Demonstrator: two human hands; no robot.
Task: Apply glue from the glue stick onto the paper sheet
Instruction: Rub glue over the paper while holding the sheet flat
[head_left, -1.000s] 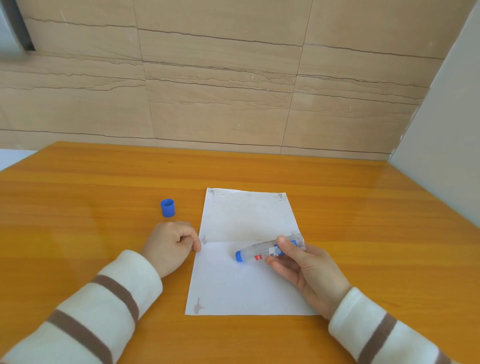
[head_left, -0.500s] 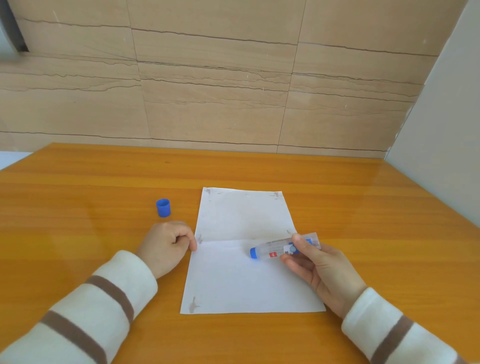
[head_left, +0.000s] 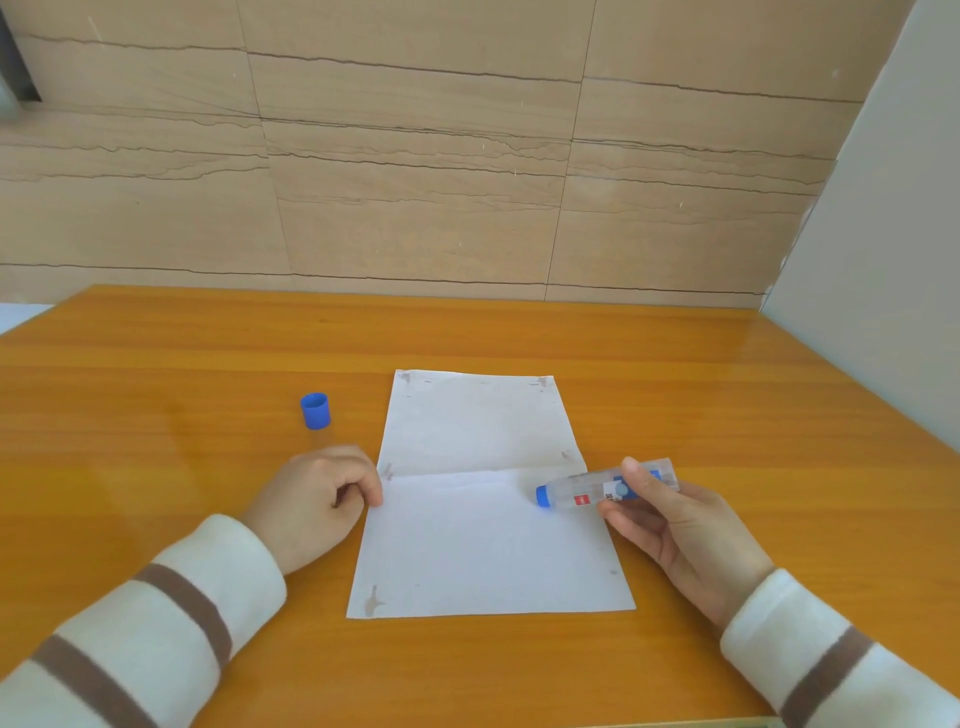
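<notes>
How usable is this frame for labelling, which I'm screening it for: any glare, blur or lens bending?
Head view: a soft sheen lies on the glossy table, strongest at its far right corner; the wall seams bow from the wide-angle lens; the glue stick and paper sheet look sharp; shadows are faint.

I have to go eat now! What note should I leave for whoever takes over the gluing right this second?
Left hand: fingers curled, holding nothing, resting on the table at the left edge of the paper sheet.
Right hand: holds the glue stick nearly flat, with its blue end over the sheet's right side, near the fold.
Blue cap: off, standing on the table left of the sheet.
Done: stick uncapped and brought to the paper.
Left: rub glue onto the sheet. No fresh glue is clearly visible.
</notes>
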